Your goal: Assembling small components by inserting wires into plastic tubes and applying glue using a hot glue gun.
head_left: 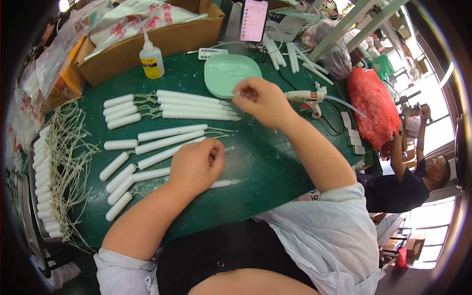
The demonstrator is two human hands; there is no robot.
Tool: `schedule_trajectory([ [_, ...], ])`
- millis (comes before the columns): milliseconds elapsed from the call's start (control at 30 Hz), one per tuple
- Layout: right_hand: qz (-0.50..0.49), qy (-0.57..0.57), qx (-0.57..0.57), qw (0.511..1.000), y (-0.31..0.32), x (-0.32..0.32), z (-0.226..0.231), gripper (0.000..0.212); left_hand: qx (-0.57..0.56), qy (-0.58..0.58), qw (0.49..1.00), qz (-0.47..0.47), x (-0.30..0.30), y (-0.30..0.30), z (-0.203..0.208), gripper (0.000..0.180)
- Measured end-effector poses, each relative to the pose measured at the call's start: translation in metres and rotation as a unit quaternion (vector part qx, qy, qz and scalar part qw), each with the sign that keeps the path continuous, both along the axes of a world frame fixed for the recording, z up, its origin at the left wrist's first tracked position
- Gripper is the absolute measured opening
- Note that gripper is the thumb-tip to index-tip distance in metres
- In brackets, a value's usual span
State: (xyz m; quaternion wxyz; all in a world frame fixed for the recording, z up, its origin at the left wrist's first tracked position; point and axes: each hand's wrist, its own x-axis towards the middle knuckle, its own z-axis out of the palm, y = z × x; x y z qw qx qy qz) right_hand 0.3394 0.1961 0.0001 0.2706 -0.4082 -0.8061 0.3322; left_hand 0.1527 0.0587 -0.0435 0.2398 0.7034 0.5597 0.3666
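My left hand (197,164) is closed, thumb and fingers pinched together above the long white candle-shaped tubes (169,143). It covers parts of several tubes, and whatever sits in the pinch is hidden. My right hand (263,102) is curled at the near right rim of a light green square dish (231,69); its fingertips are bent inward and anything between them is too small to make out. Pointed tips show on the right ends of the long tubes. Shorter white tubes (120,145) lie left of them, some joined by thin pale wires (147,98).
A hot glue gun (301,96) stands right of my right hand. Behind are a glue bottle (152,63), cardboard box (172,37) and lit phone (253,22). Wired white tubes (44,182) fill the left edge. A red bag (373,105) and another person (398,191) are at right.
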Motion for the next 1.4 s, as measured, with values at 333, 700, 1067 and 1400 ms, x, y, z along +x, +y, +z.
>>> schedule_trajectory([
  [333, -0.01, 0.16, -0.299, 0.941, -0.077, 0.021, -0.043, 0.018, -0.081, -0.032, 0.996, 0.028, 0.001, 0.0, 0.009, 0.013],
  [700, 0.01, 0.158, -0.293, 0.943, -0.076, 0.022, -0.044, 0.019, -0.074, -0.029, 0.997, 0.011, 0.001, 0.0, 0.009, 0.012],
  [1067, -0.011, 0.125, -0.224, 0.966, -0.084, 0.021, -0.039, 0.017, -0.068, -0.013, 0.998, 0.016, 0.001, 0.0, 0.007, 0.011],
  [1400, -0.011, 0.101, -0.225, 0.969, -0.084, 0.019, -0.039, 0.018, -0.058, -0.002, 0.998, 0.007, 0.001, 0.001, 0.006, 0.012],
])
